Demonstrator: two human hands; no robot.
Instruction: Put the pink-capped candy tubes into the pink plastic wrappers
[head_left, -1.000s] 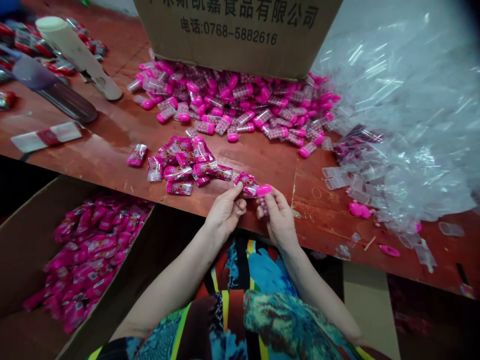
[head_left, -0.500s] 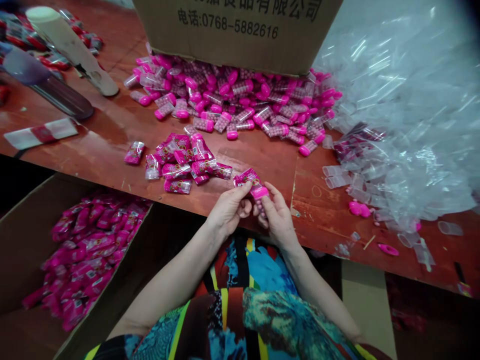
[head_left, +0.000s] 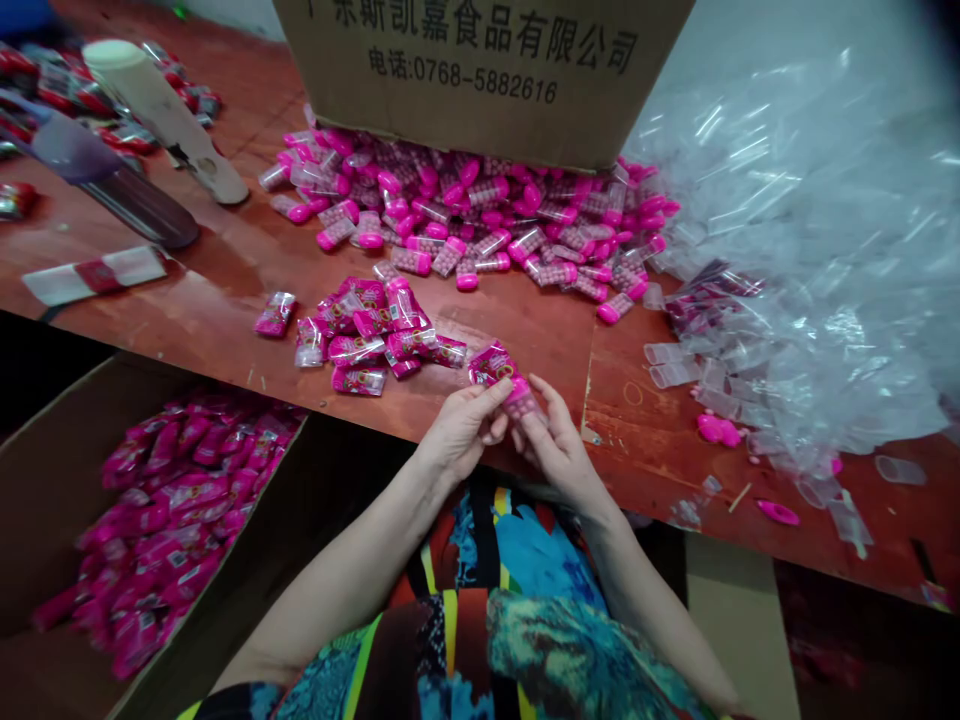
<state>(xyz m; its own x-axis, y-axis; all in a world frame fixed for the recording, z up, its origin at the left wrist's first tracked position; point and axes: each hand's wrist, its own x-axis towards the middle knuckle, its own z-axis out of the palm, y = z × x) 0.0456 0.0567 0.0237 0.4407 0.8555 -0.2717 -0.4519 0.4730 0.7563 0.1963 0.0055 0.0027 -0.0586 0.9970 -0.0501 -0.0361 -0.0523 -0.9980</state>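
In front of me, at the table's near edge, my left hand (head_left: 466, 425) pinches a pink printed wrapper (head_left: 491, 363). My right hand (head_left: 556, 440) grips a small clear candy bottle (head_left: 523, 399) with a pink cap, its round candies showing through the side. The cap end meets the wrapper, and my fingers hide how far it goes in. Left of my hands lies a small pile of wrapped candy bottles (head_left: 356, 350). Behind it a large heap of unwrapped pink-capped bottles (head_left: 450, 215) spreads across the table.
A cardboard box (head_left: 480, 110) stands over the heap. Clear plastic sleeves (head_left: 810, 260) cover the right side, with loose pink caps (head_left: 718, 429) nearby. Two larger bottles, one white (head_left: 165, 120) and one dark (head_left: 135, 195), stand left. An open carton (head_left: 45, 430) of pink packs sits below.
The candy bottle has turned in my right hand, and its clear body now shows beyond the cap. My fingers have shifted slightly. The whole view has moved a little.
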